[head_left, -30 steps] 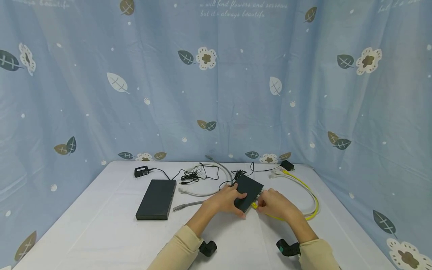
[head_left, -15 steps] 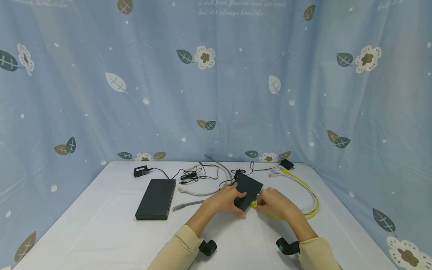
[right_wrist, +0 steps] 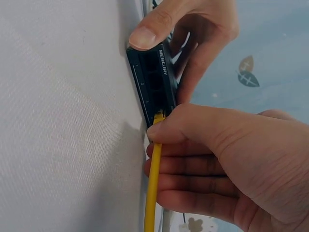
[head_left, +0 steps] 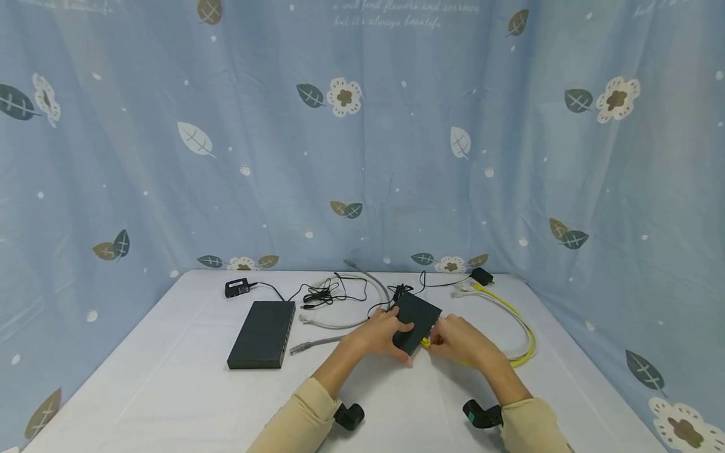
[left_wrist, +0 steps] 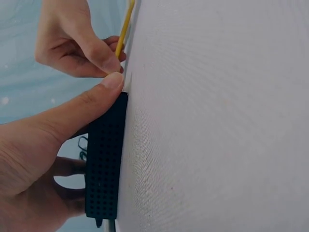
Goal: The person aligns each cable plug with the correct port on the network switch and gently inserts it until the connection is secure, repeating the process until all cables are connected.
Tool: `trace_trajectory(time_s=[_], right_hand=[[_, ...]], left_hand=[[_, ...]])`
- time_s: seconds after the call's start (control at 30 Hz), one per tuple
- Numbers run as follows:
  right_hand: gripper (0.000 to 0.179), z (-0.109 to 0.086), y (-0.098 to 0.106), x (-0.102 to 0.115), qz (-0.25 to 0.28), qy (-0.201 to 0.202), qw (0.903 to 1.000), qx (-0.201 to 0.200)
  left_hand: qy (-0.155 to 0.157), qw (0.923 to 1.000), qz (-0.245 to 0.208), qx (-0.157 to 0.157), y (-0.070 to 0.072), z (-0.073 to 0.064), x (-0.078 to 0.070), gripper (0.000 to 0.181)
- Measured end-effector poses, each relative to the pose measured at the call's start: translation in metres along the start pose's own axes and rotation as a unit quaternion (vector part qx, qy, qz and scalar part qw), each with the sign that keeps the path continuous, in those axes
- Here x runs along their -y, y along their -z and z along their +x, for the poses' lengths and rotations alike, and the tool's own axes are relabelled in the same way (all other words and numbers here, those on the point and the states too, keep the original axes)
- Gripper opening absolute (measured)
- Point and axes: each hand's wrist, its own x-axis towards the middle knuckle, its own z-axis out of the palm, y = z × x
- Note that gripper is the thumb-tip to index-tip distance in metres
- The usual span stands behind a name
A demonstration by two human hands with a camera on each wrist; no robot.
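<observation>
My left hand [head_left: 381, 336] grips a small black network switch [head_left: 417, 321], its thumb at the near end and fingers over the top. The switch sits turned at an angle on the white table, with "MERCURY" lettering beside its row of ports in the right wrist view. My right hand [head_left: 461, 343] pinches the plug end of a yellow Ethernet cable [right_wrist: 152, 188] between thumb and fingers. That plug is at a port past the one marked 3, partly hidden by the thumb. Ports nearer my left thumb hold no plug. The cable's rest loops away to the right.
A larger black box [head_left: 262, 333] with ports along its right side lies at left. Behind are a black power adapter [head_left: 238, 287], a bundled black cord [head_left: 323, 294] and another adapter [head_left: 482, 277]. Grey cable [head_left: 317, 343] and white cable [head_left: 510, 311] lie beside the hands.
My right hand has edged slightly left, closer to the switch, with the yellow plug. The left hand and the switch stay where they were.
</observation>
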Motion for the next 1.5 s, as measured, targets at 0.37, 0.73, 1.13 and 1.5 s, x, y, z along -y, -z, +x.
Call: trace_trajectory(time_s=[0.37, 0.73, 1.13, 1.5], right_hand=[[0.014, 0.001, -0.003, 0.001, -0.004, -0.015, 0.9999, -0.006], [0.008, 0.002, -0.003, 0.004, -0.022, -0.063, 0.9978, 0.005], [0.008, -0.004, 0.001, 0.004, 0.008, -0.049, 0.9988, 0.006], [0.009, -0.008, 0.009, -0.004, 0.031, -0.047, 0.9977, 0.039]], left_hand=[[-0.013, 0.9998, 0.011, -0.010, -0.002, 0.001, 0.002, 0.083], [-0.009, 0.9999, 0.010, -0.003, 0.001, -0.001, -0.001, 0.083], [0.002, 0.9999, -0.007, 0.007, 0.002, -0.003, -0.001, 0.084], [-0.002, 0.9987, -0.032, 0.040, 0.012, -0.008, -0.005, 0.070]])
